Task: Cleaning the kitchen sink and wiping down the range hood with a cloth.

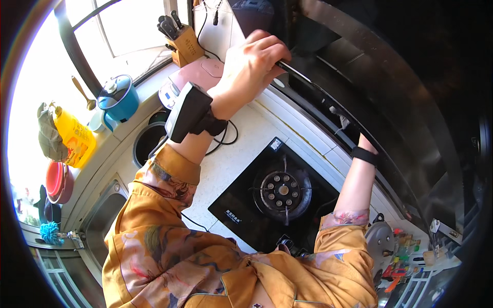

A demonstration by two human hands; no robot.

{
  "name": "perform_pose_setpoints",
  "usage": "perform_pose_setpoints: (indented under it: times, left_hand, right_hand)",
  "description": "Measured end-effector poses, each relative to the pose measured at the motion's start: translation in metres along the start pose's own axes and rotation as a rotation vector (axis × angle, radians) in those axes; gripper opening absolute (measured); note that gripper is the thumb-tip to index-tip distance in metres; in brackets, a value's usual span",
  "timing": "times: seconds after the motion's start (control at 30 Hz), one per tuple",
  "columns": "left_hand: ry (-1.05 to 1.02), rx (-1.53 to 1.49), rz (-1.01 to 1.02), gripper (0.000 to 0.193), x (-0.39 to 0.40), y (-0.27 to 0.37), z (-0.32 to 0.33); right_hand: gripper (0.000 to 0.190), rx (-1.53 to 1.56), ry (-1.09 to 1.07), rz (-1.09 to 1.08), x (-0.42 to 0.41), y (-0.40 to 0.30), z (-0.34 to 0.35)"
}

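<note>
My left hand is raised, with its fingers curled over the edge of a dark range hood. A black device is strapped to that wrist. My right hand reaches behind the hood's lower edge. Only its wrist end shows, with a black band below it; the fingers are hidden. A small grey cloth-like piece shows along the hood edge, left of my right wrist. I cannot tell whether that hand touches it. Below both arms is a black glass gas hob with a round burner.
On the left sill stand a wooden knife block, a blue lidded pot, a yellow bottle and red bowls. A pink appliance and a dark pot are beside my left arm. The sink is lower left. Condiment jars stand right.
</note>
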State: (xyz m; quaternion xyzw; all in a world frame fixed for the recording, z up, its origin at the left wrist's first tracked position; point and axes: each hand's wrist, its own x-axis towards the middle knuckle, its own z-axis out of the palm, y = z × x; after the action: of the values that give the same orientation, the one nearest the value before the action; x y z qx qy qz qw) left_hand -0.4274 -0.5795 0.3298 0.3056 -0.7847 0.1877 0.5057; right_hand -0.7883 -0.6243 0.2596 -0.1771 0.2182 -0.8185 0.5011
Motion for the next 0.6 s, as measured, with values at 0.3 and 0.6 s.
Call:
perform_pose_setpoints:
  times: [0.3,0.6]
  left_hand:
    - [0.052,0.149,-0.063,0.029,-0.001,0.008,0.002]
    - [0.024,0.011,-0.065,0.033,-0.002,0.004,0.019]
  right_hand:
    - [0.033,0.122,-0.039,-0.003,-0.019,0.014,0.002]
    - [0.033,0.012,0.098,-0.377,-0.085,-0.155,-0.068]
